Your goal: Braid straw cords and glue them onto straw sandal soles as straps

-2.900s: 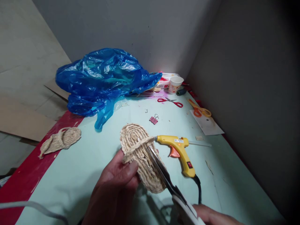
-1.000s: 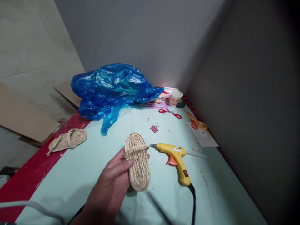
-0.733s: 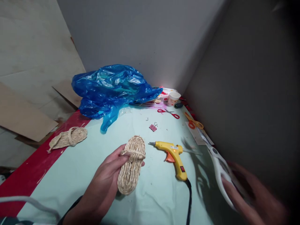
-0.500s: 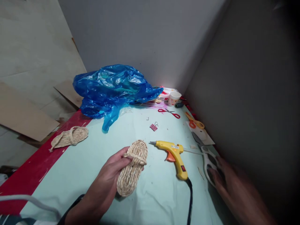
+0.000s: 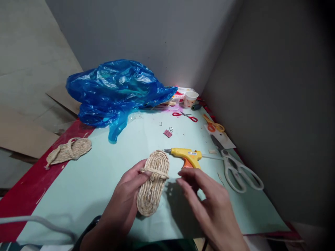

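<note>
Here, your left hand (image 5: 125,198) grips the woven sandal (image 5: 153,190) by its side, up over the surface (image 5: 78,184). Your right hand (image 5: 214,205) is empty and partly open, close to the sandal. It hides the handle of the yellow glue gun (image 5: 184,152). Big gray scissors (image 5: 236,169) lie past it. The sandal is tan, with round ends and a band across.

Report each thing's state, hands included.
Beige oval woven-cord sandal: held.
Left hand: gripping sandal.
Right hand: empty, fingers parted.
Other beige woven sandal: lying unheld.
Yellow plastic glue gun: lying down, stick inserted.
White-handled metal scissors: blades look closed.
Small red-handled metal scissors: open.
Orange-and-yellow scissors: opening unclear.
White patterned paper cup: upright, uncovered.
Blue plastic bag: crumpled.
Pink metal binder clip: gripping nothing.
</note>
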Demonstrator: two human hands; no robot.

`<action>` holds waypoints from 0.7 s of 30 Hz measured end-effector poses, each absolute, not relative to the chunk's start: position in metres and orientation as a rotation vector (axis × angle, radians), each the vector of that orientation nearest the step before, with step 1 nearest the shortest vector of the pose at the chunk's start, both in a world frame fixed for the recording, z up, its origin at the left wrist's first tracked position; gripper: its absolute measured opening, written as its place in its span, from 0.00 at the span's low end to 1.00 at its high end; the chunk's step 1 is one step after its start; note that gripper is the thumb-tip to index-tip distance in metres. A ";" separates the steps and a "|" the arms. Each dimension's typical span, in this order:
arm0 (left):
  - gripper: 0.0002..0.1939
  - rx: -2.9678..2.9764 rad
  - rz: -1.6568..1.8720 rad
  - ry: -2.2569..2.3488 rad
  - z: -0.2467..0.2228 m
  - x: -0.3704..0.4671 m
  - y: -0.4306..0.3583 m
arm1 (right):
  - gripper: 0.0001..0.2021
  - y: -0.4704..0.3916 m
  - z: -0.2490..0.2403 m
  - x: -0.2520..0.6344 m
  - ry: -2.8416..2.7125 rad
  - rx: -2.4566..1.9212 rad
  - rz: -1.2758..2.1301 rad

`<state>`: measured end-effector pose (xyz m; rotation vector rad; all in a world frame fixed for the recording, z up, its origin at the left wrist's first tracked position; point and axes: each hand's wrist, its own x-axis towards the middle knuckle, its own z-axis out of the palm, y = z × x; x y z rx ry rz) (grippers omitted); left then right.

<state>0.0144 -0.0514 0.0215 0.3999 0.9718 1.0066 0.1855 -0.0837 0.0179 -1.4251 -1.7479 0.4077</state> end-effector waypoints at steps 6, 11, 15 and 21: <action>0.18 0.433 1.042 0.902 0.023 0.021 -0.055 | 0.02 -0.081 0.013 0.158 -1.650 -1.387 0.579; 0.20 0.517 1.099 0.969 0.022 0.027 -0.058 | 0.04 -0.085 0.014 0.151 -1.613 -1.343 0.517; 0.20 0.519 1.123 1.007 0.021 0.032 -0.058 | 0.05 -0.086 0.010 0.145 -1.578 -1.328 0.414; 0.21 0.489 1.138 1.036 0.020 0.035 -0.060 | 0.06 -0.090 0.001 0.137 -1.488 -1.317 0.355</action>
